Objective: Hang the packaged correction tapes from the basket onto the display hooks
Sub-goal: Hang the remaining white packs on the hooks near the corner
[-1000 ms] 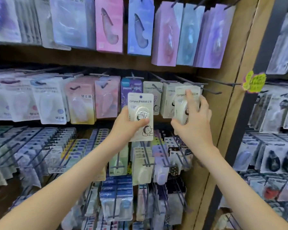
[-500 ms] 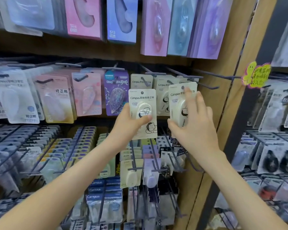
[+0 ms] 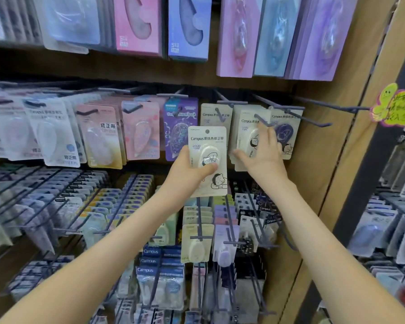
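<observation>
My left hand (image 3: 187, 170) grips a cream Campus correction tape package (image 3: 207, 141) by its lower half and holds it upright in front of the middle row of hooks. My right hand (image 3: 265, 155) is raised just to its right, thumb and fingers around a second cream package (image 3: 246, 128). The top of that package sits at a dark display hook (image 3: 263, 121) in front of other cream packages. A third package with a dark blue tape (image 3: 284, 132) hangs right behind my right hand. The basket is out of view.
Rows of packaged tapes fill the hooks above, to the left and below. Long bare hooks (image 3: 318, 123) jut out at the right end of the row. A yellow-green paper tag (image 3: 394, 105) hangs by the wooden upright (image 3: 332, 164).
My right hand has carried its package up and to the right, onto the hook. My left hand and its package have stayed nearly in place. My head has come closer to the shelf.
</observation>
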The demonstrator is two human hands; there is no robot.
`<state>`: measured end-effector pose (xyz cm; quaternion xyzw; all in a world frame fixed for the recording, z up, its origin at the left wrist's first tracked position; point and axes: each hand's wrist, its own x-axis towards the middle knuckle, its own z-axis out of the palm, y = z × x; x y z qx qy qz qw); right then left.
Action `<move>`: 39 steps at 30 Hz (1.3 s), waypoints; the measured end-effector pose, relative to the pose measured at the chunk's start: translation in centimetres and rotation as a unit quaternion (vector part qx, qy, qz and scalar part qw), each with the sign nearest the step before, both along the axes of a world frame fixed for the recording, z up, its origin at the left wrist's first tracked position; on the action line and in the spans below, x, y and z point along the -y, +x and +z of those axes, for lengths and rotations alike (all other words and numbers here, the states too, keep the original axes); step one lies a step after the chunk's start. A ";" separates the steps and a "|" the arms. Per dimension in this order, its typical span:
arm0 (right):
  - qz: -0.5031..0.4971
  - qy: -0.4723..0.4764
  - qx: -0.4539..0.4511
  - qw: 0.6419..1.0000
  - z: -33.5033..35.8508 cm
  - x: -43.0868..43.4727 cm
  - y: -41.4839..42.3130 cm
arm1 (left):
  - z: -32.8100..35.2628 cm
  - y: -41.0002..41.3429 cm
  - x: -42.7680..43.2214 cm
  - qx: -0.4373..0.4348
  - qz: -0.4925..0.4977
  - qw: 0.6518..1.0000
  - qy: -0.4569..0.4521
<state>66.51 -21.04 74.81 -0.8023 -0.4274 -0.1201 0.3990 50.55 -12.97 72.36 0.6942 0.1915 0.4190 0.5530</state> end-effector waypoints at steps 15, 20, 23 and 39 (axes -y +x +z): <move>0.177 0.165 0.044 0.969 -2.0 6.8 -3.7 | 0.5 3.9 4.9 0.027 -0.074 0.969 0.232; 0.191 0.146 0.080 0.967 -2.4 7.1 -3.6 | -0.4 3.9 4.7 0.026 -0.100 0.962 0.254; 0.188 0.139 0.112 0.966 -2.7 6.5 -3.8 | -1.2 3.3 4.2 0.034 -0.087 0.958 0.273; -0.001 0.105 0.200 0.974 -1.0 8.1 -2.0 | 0.3 5.2 2.4 -0.015 -0.073 0.905 0.418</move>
